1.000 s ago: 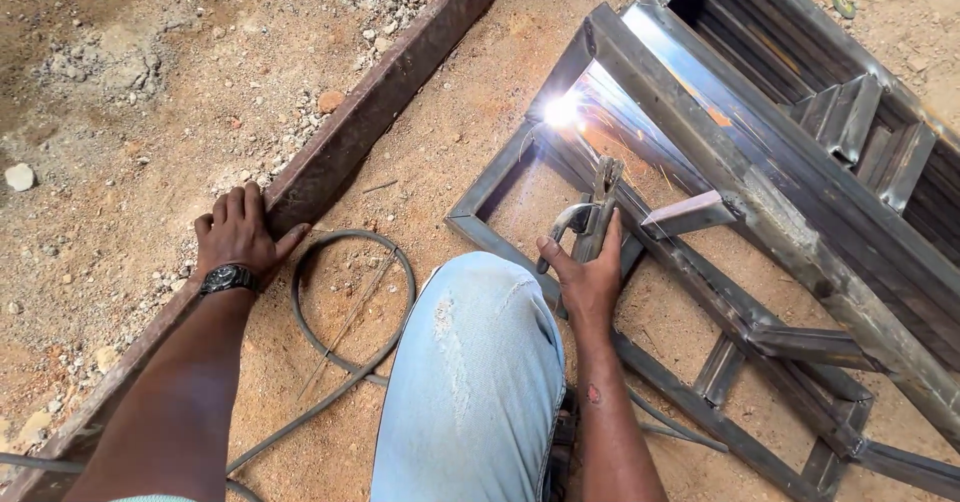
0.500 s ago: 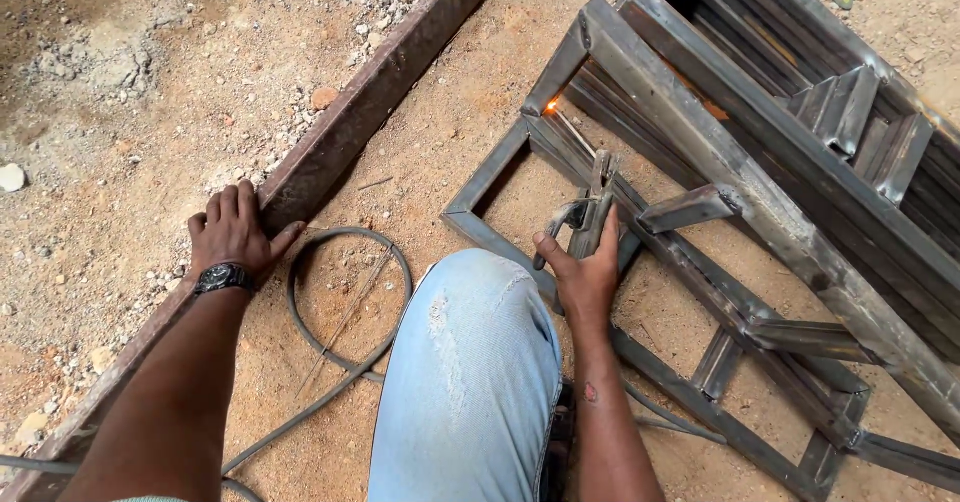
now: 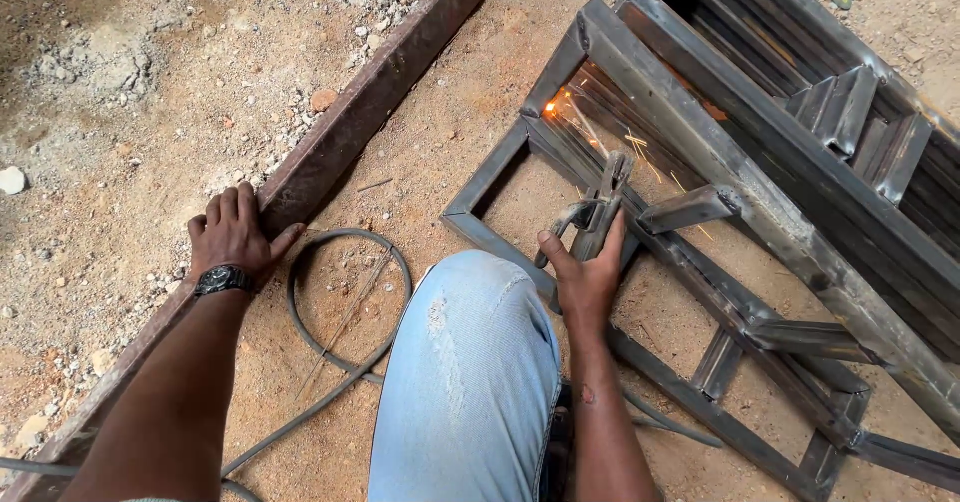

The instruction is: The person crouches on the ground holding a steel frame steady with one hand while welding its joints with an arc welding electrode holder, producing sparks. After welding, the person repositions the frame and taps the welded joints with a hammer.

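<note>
A grey metal electrode holder with a clamp head [image 3: 603, 207] sits in the right hand [image 3: 585, 272], whose fingers are wrapped tight around its handle. It lies right of centre in the scene, slanting away from the person over a grey welded steel frame of flat bars and cross pieces [image 3: 690, 262]. A thin welding rod runs from the clamp head to the far left, and its tip meets the frame's inner bar at a small orange glowing spot [image 3: 550, 108], with yellow sparks scattered to the near right of it. The frame lies flat on the reddish sandy ground [image 3: 440, 132] and stretches from the centre to the right edge; a second stack of grey steel sections [image 3: 800, 82] rests against its far right side.

Near the bottom centre is the person's knee in pale blue jeans [image 3: 465, 382], just left of the right forearm. Left of the knee a dark rubber cable [image 3: 345, 347] curls in a loop on the sand. Further left, a long rusty brown steel beam [image 3: 380, 92] runs diagonally from the near left to the far centre. The left hand [image 3: 232, 232], a black wristwatch [image 3: 222, 280] on its wrist, rests on this beam with the fingers spread and pressed flat, holding nothing. Beyond the beam lie gravel and small stones [image 3: 150, 82].
</note>
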